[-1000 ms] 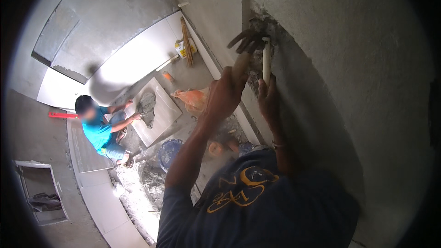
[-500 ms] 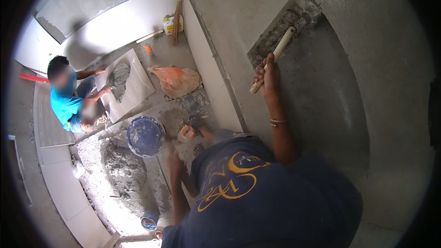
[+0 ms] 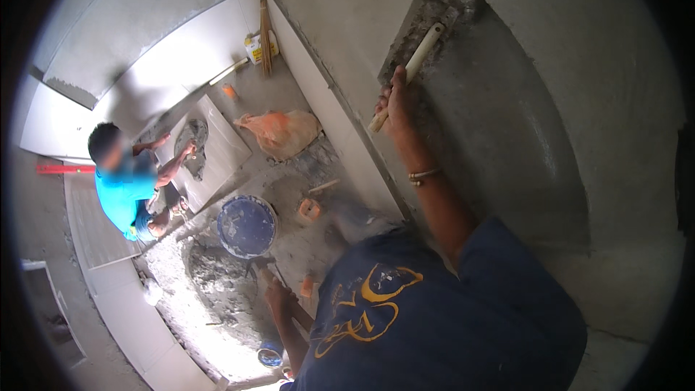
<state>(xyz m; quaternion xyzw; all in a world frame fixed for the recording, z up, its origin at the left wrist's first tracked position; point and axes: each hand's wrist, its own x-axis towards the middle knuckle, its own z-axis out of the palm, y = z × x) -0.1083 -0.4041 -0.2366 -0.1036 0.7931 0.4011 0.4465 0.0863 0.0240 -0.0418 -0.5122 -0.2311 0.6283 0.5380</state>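
Observation:
My right hand (image 3: 394,105) grips a cream pipe (image 3: 423,47) held diagonally against the wall. The pipe's upper end lies over a rough, chipped recess (image 3: 402,43), which borders a darker panel of plaster. Low in the picture, my left hand (image 3: 281,297) has its fingers round the handle of a hammer (image 3: 262,268), whose metal head shows just below a blue lidded bucket (image 3: 247,221).
A co-worker (image 3: 123,188) crouches at left over a large tile (image 3: 224,159) with grey mortar (image 3: 195,137). An orange plastic bag (image 3: 279,130), sticks (image 3: 265,32), a white jug (image 3: 253,48) and a red level (image 3: 61,169) lie around. Rubble (image 3: 210,282) covers the lower floor.
My left hand has dropped from beside the wall recess to low near the bucket with the hammer. The pipe has gone from upright to diagonal in my right hand. The view has shifted.

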